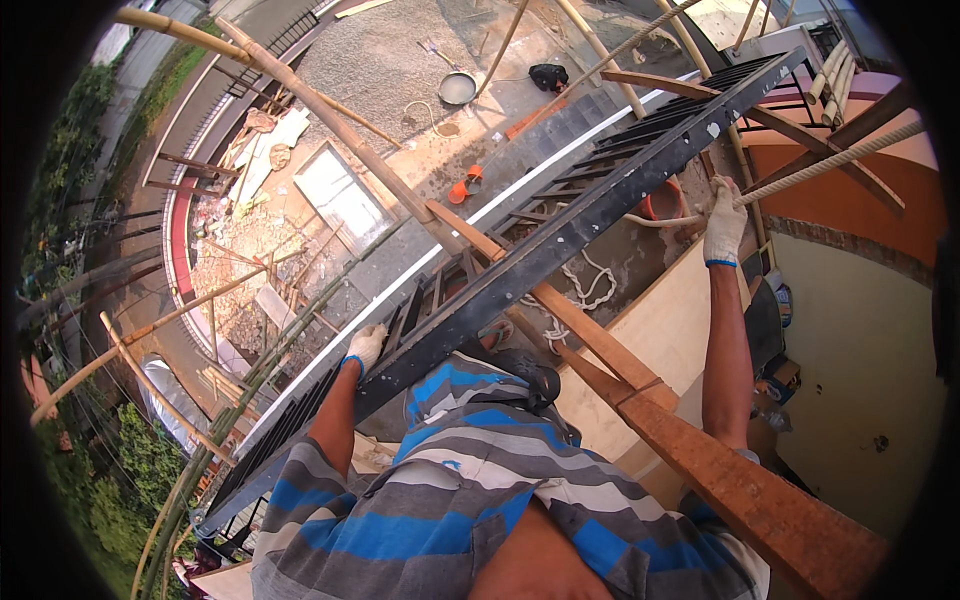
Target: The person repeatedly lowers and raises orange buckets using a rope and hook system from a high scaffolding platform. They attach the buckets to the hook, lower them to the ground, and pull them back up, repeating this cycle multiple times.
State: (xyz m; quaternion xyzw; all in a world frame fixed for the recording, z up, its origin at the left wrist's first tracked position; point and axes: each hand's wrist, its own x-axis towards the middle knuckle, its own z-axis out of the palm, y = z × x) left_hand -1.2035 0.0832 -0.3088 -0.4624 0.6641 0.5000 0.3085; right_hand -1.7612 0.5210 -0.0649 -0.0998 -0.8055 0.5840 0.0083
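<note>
My left hand [367,343], in a white knitted glove with a blue cuff, is closed on the black metal railing [500,277] at its inner bars. The railing runs diagonally from lower left to upper right, spotted with white paint. My right hand [724,225], gloved alike, is closed around a thick pale rope [835,160]. From that hand the rope stretches up to the right, and a slack part hangs to the left near an orange bucket [662,203]. More white rope [588,290] lies in loose loops behind the railing.
Wooden beams [760,490] cross beside my right side, and bamboo poles [360,150] stand around. Far below lie a gravel yard [400,70], a round basin [457,89], orange buckets [466,186] and a framed panel [345,198]. A yellowish wall [850,350] stands at right.
</note>
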